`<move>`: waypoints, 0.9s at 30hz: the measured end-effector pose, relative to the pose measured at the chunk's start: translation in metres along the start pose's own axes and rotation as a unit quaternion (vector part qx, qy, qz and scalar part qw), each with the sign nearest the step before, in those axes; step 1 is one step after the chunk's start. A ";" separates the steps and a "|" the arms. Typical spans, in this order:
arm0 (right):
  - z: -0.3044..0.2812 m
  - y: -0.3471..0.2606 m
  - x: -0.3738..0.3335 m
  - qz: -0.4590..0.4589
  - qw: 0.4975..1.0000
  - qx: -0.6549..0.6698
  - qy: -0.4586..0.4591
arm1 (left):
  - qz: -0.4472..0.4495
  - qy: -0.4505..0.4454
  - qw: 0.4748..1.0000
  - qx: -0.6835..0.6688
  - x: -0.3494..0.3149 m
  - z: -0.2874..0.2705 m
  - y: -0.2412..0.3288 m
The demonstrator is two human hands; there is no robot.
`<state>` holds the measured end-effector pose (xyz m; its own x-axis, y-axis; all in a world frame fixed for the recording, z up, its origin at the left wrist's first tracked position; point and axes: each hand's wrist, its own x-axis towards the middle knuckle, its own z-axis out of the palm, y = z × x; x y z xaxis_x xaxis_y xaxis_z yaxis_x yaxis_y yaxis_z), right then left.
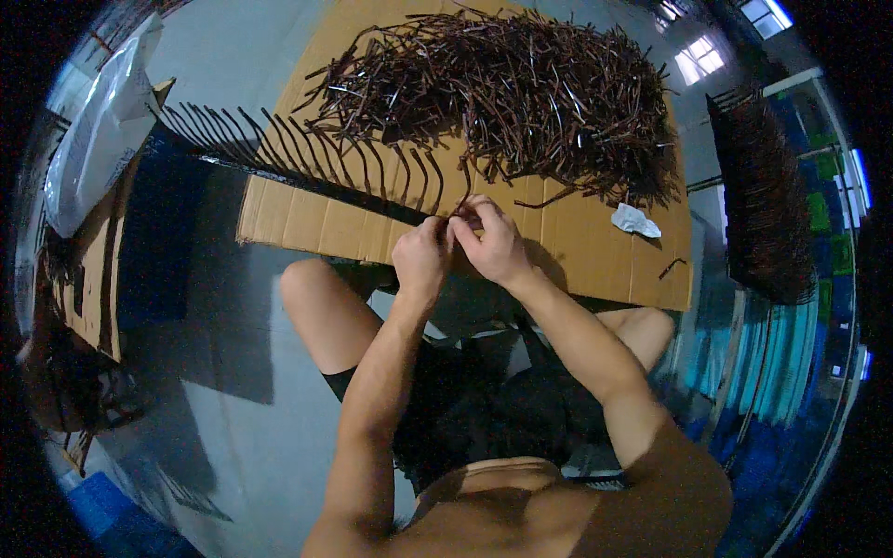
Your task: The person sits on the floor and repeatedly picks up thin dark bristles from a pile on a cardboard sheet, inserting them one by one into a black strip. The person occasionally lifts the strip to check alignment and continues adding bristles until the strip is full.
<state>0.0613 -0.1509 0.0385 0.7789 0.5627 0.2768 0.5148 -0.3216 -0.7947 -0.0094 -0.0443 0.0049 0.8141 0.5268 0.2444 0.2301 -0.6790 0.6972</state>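
Note:
My left hand [423, 256] is closed round the near end of a long dark bar [321, 183] that slants away to the upper left. Thin, curved dark-brown rods [279, 139] stand side by side along this bar like the teeth of a comb. Right beside it, the fingers of my right hand [490, 244] pinch one bent dark rod [466, 181] at the bar's end. The fingertips of both hands nearly meet, and they hide where rod and bar join. Beyond them a large heap of similar loose rods [521, 88] covers the cardboard.
A flattened cardboard sheet [326, 221] lies in front of my bent legs. On it are crumpled white paper [635, 221] and a stray short rod [672, 268]. Clear plastic wrapping [98, 130] stands at the left; a dense dark rack of rods [763, 200] hangs at the right.

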 end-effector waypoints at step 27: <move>-0.288 0.000 -0.184 0.212 0.762 0.546 0.277 | -0.296 -0.192 0.766 -0.538 -0.050 -0.029 0.064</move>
<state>0.0214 -0.4741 0.1431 0.9796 0.0794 -0.1847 -0.1942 0.6107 -0.7677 -0.0502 -0.0994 0.0569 0.8811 0.2501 -0.4013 0.2154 0.5432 0.8115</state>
